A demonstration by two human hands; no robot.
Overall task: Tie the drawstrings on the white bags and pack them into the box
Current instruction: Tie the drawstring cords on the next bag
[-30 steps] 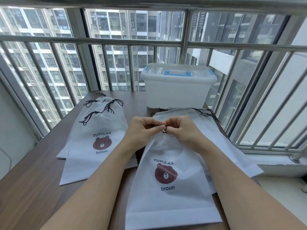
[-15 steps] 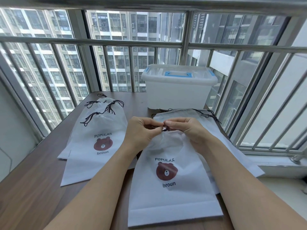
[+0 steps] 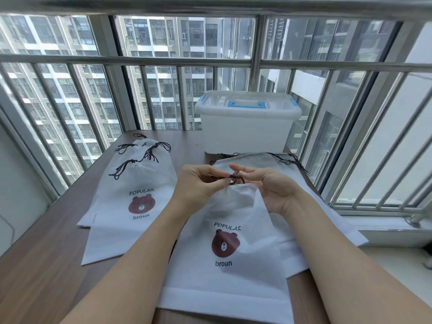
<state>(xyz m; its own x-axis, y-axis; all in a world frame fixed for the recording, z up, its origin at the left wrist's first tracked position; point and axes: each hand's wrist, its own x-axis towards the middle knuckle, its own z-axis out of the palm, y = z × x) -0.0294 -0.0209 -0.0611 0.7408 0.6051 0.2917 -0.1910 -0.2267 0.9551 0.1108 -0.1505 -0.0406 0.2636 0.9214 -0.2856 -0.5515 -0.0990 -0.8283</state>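
A white drawstring bag (image 3: 224, 260) with a brown bear print lies in front of me, its mouth gathered at the top. My left hand (image 3: 198, 185) pinches the dark drawstring (image 3: 236, 178) at that mouth. My right hand (image 3: 268, 185) is beside it, palm turned toward me, fingers loosely spread with the fingertips at the string loop. More white bags (image 3: 311, 220) lie flat underneath to the right. A pile of bags with cinched tops (image 3: 131, 183) lies on the left. The translucent plastic box (image 3: 247, 127) with a blue handle stands shut at the far table edge.
The brown wooden table (image 3: 46, 265) sits against a metal window railing (image 3: 254, 61) on the far and right sides. A white window sill (image 3: 385, 228) runs along the right.
My right hand has turned its palm up and loosened its fingers from the string. The bag mouth has been drawn tighter. My left hand keeps its pinch.
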